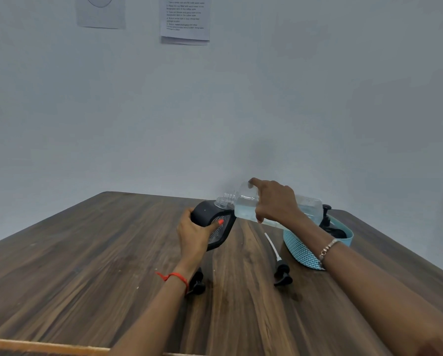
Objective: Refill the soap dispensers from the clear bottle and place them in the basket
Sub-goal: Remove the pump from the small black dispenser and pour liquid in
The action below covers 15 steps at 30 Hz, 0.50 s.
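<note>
past the loose black pump head (282, 274) on the wood surface (86, 265), your left hand (193, 233) grips the tilted black dispenser (212, 222), right hand (274, 199) clamps the clear bottle (246, 204) near the blue mesh basket (301, 249); tip further to pour.

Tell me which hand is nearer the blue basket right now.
Right. The right hand holds the clear bottle tipped just above and left of the basket. The left hand grips the black dispenser farther left.

left wrist: red thread (175, 277) | right wrist: beaded bracelet (327, 249) | nail: orange polish (220, 222)
</note>
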### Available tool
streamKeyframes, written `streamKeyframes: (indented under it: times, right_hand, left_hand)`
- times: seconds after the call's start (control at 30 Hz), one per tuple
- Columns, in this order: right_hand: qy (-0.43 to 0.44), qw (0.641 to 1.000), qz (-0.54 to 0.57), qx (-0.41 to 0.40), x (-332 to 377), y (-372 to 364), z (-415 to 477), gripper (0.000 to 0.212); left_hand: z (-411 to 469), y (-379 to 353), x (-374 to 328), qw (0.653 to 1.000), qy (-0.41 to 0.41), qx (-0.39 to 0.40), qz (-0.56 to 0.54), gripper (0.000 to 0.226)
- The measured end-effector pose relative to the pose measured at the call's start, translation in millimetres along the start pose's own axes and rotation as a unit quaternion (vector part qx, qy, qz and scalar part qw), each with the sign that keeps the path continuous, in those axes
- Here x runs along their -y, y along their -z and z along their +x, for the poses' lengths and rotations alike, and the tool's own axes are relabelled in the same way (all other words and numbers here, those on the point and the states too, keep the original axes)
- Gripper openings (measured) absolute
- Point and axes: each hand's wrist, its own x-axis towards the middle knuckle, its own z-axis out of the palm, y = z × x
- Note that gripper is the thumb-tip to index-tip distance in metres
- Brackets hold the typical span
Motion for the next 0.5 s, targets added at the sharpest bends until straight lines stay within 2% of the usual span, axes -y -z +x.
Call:
streamKeyframes:
  times: [0.5]
  right_hand:
    - [0.001, 1.0, -0.011, 0.003, -1.1, 3.4, -1.5, 0.08]
  left_hand:
    - [-1.3, -3.6, 2.4, 1.0, 0.012, -0.005, 0.008, 0.05]
